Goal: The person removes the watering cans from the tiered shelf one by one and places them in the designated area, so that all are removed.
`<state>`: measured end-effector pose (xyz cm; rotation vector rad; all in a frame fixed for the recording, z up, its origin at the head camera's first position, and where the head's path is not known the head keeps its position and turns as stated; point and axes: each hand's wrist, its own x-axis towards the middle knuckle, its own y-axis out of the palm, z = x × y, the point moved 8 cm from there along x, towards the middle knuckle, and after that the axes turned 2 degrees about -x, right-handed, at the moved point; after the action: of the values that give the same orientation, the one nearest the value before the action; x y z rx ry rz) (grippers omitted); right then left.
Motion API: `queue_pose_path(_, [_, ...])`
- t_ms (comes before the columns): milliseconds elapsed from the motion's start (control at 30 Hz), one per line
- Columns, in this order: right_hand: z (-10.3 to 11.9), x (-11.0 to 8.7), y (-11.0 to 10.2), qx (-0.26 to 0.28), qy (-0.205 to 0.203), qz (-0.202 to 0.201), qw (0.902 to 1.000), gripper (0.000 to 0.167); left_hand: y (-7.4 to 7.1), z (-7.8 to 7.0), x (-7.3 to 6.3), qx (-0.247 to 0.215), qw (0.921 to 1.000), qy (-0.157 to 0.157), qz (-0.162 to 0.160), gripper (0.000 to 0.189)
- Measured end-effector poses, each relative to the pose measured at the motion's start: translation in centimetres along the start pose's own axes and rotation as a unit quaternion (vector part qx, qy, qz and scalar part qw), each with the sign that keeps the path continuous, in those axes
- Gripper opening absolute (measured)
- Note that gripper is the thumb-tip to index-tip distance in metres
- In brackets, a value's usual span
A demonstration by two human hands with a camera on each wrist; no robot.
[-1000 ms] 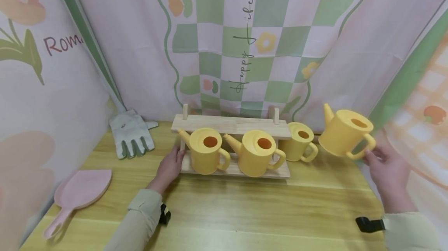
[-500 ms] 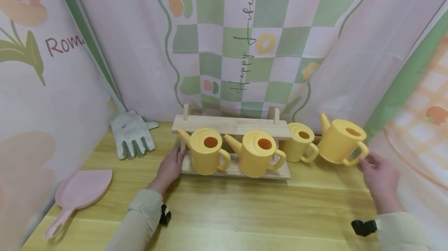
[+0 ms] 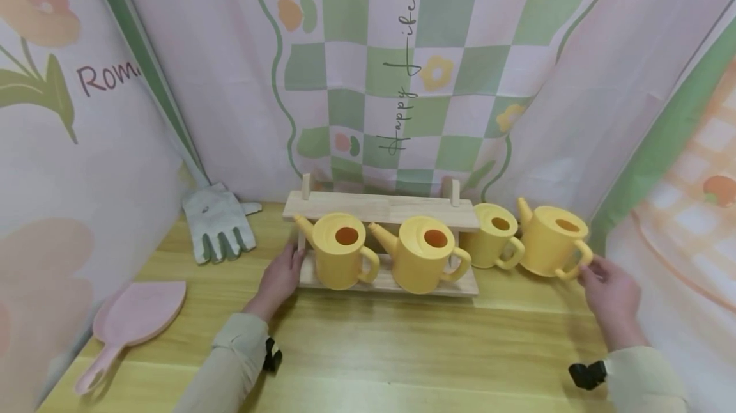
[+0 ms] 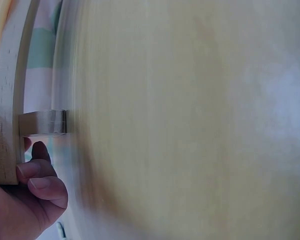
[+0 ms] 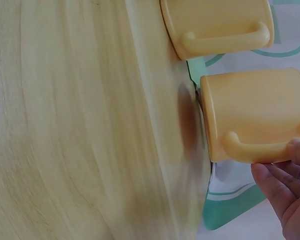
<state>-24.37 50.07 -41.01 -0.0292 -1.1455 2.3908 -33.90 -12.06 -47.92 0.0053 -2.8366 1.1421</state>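
Observation:
My right hand pinches the handle of a yellow watering can at the table's right side. In the right wrist view a shadow lies on the wood just below the held watering can. A second yellow watering can stands to its left, behind the end of the shelf. My left hand grips the left end of a small two-tier wooden shelf, its fingers curled under the lower board in the left wrist view. Two more watering cans, one left and one right, stand on that board.
A grey-white work glove lies at the back left of the wooden table. Nearer, a pink dustpan rests by the left edge. A checkered curtain hangs behind the shelf, with printed cloth on both sides.
My right hand has moved left and down with its watering can, bringing it close beside the one standing by the shelf. My left hand has kept its grip on the shelf.

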Motion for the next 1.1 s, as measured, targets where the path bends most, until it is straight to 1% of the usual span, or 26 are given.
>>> queue_pose_path(200, [-0.2, 0.1, 0.7, -0.008, -0.006, 0.004, 0.9999, 0.045, -0.1, -0.2, -0.1, -0.001, 0.9999, 0.01, -0.004, 0.043])
queue_pose_path(500, [-0.5, 0.4, 1.5, -0.008, -0.002, 0.009, 0.9999, 0.043, 0.0, 0.0, 0.0, 0.001, 1.0, 0.002, -0.001, 0.044])
queue_pose_path(800, [-1.0, 0.5, 1.8, -0.027, 0.0, 0.022, 0.9994, 0.043, 0.0, 0.1, 0.1, 0.002, 1.0, 0.003, -0.001, 0.042])
queue_pose_path(967, [-0.8, 0.2, 1.7, -0.021, 0.007, 0.028, 0.9994, 0.046, 0.0, 0.0, 0.1, 0.002, 1.0, 0.005, -0.002, 0.041])
queue_pose_path(1100, [-1.0, 0.1, 1.7, -0.016, 0.011, 0.033, 0.9993, 0.053, 0.0, 0.0, 0.1, 0.0, 1.0, 0.005, -0.003, 0.042])
